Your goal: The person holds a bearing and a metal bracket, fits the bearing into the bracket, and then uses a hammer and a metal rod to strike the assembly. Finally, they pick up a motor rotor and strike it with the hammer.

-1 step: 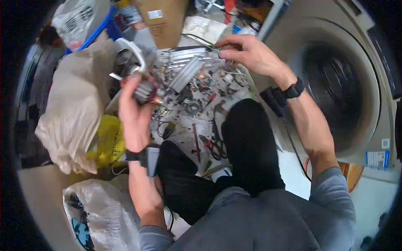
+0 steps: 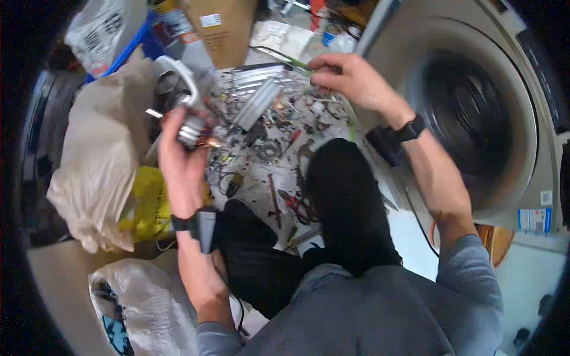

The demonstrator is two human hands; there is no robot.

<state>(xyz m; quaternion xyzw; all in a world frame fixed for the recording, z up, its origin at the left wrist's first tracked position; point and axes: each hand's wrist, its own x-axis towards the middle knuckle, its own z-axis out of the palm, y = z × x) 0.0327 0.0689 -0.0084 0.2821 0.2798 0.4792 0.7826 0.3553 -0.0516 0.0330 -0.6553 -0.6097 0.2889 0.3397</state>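
Note:
My left hand (image 2: pixel 184 142) is closed round a metal motor part with copper windings (image 2: pixel 193 132), blurred by motion, held above the littered floor. Just beyond it is a curved white plastic piece (image 2: pixel 189 80). Farther off to the right, my right hand (image 2: pixel 347 77) has thumb and fingers pinched at the end of a thin green and black wire (image 2: pixel 297 62), which runs off to the left. Silvery ribbed metal bars (image 2: pixel 259 104) lie on the floor between the hands. Red-handled pliers or cutters (image 2: pixel 292 202) rest near my right leg.
Scrap bits (image 2: pixel 273 149) cover the floor. A washing machine (image 2: pixel 409 65) stands at the right. Bulging beige (image 2: pixel 95 142) and yellow (image 2: pixel 151 204) bags line the left, with a white woven sack (image 2: pixel 151 296) nearer. A cardboard box (image 2: pixel 221 35) stands at the back.
The whole view has shifted slightly. My left hand and the motor part sit a little farther left. More of the green wire shows beside my right hand.

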